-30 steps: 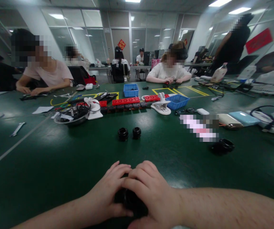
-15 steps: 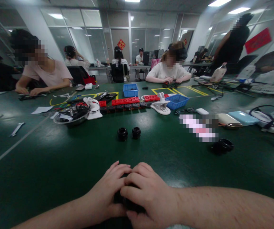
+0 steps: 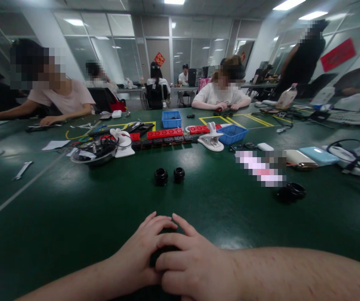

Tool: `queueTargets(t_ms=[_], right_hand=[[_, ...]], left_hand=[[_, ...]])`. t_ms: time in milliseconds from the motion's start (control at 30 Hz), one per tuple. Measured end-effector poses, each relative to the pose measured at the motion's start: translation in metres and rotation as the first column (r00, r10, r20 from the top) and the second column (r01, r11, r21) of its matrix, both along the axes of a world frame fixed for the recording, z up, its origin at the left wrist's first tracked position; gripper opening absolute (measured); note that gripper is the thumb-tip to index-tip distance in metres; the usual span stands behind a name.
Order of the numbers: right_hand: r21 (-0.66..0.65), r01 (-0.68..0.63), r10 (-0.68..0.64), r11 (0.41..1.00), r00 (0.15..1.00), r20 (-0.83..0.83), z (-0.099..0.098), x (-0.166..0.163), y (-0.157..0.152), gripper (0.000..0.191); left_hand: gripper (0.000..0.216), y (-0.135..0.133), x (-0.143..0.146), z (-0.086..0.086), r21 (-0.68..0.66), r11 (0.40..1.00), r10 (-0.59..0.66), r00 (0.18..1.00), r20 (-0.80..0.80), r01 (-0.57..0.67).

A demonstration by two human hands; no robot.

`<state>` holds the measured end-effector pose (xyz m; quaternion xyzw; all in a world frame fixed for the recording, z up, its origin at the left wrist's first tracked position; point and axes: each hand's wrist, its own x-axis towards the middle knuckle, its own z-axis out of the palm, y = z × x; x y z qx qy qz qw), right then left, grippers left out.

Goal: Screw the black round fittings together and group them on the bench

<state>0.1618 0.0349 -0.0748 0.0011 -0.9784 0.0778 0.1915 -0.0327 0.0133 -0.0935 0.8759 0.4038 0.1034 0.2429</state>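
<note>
1. Two hands meet at the near edge of the green desk (image 3: 57,217): the left hand (image 3: 137,257) and the right hand (image 3: 194,265) press together, with both forearms lying on the desk.
2. The fingers (image 3: 159,221) of the left hand and those of the right are curled narrow and overlap, closed around a small dark object (image 3: 164,251). Only a sliver of it shows in the gap between the hands, so its shape cannot be told.
3. Farther out, at mid-desk and well apart from the hands, two black round parts (image 3: 161,176) stand just beside each other.
4. To the right, a black ring-shaped part (image 3: 292,192) lies alone near a blurred patch.
5. To the left, a wrench (image 3: 22,169) lies flat, and beyond it a metal bowl (image 3: 93,152) holds cables and odd bits.
6. Behind the bowl runs a row of red power strips (image 3: 165,133), with a white clamp (image 3: 211,140) and a blue basket (image 3: 233,133) at its right end.
7. A second blue basket (image 3: 172,118) stands farther back.
8. Other people sit along the far and left sides of the desk, with their hands on it.
</note>
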Motion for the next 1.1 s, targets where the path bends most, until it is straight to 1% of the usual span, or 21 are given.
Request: queueTargets(t_ms=[67,167,300,433,500,567,633,700,733,767,833,933,1033,1100], right_hand=[[0.032,-0.029,0.029,0.999,1.000,0.004,0.000,-0.001,0.000,0.019],[0.064,-0.063,0.063,0.996,0.998,0.001,0.001,0.000,0.000,0.020],[0.067,-0.075,0.077,0.995,0.996,-0.037,0.001,0.001,0.000,0.023],[0.061,-0.084,0.094,0.995,0.980,-0.178,0.000,0.001,-0.001,0.029],[0.038,-0.034,0.043,0.999,0.959,-0.279,0.001,0.002,-0.001,0.029],[-0.033,0.070,-0.077,0.997,0.940,-0.333,0.003,0.002,-0.002,0.028],[-0.126,0.175,-0.207,0.977,0.925,-0.320,0.005,0.002,-0.003,0.038],[-0.186,0.236,-0.282,0.954,0.918,-0.279,0.005,0.001,-0.003,0.048],[-0.197,0.256,-0.302,0.946,0.916,-0.262,0.004,0.000,-0.003,0.050],[-0.199,0.275,-0.320,0.940,0.915,-0.246,0.003,-0.001,-0.004,0.049],[-0.189,0.312,-0.347,0.931,0.915,-0.203,0.001,-0.003,-0.004,0.041],[-0.169,0.305,-0.327,0.937,0.937,-0.124,-0.001,-0.005,-0.004,0.028],[-0.146,0.229,-0.244,0.963,0.965,-0.098,0.000,-0.006,-0.002,0.025],[-0.119,0.173,-0.185,0.978,0.977,-0.103,0.002,-0.006,0.000,0.020]], left_hand=[[0.053,0.000,0.001,0.002,-0.001,1.000,0.002,1.000,0.004,-0.002],[0.045,-0.001,0.004,0.008,-0.027,1.000,-0.001,1.000,0.001,0.001],[0.042,-0.002,0.007,0.015,-0.059,0.998,0.007,1.000,-0.012,-0.008],[0.043,-0.001,0.004,0.010,-0.046,0.999,-0.002,1.000,-0.010,0.001],[0.048,0.000,0.002,0.006,-0.030,1.000,-0.001,1.000,-0.015,0.001],[0.056,0.000,0.000,0.002,-0.022,1.000,-0.007,1.000,-0.017,0.007],[0.065,0.000,-0.002,0.000,-0.023,1.000,-0.016,1.000,-0.009,0.016],[0.071,0.000,-0.002,0.000,-0.022,1.000,-0.017,1.000,0.000,0.017],[0.070,-0.001,-0.002,0.000,-0.019,1.000,-0.017,1.000,0.002,0.017],[0.067,-0.001,-0.002,0.000,-0.013,1.000,-0.017,1.000,0.001,0.017],[0.062,-0.002,-0.002,0.000,-0.004,1.000,-0.014,1.000,-0.008,0.014],[0.062,-0.003,-0.003,0.000,0.011,1.000,-0.017,1.000,-0.019,0.017],[0.066,-0.002,-0.002,0.001,0.014,1.000,-0.017,1.000,-0.009,0.017],[0.063,-0.002,0.000,0.003,0.005,1.000,-0.007,1.000,-0.001,0.007]])
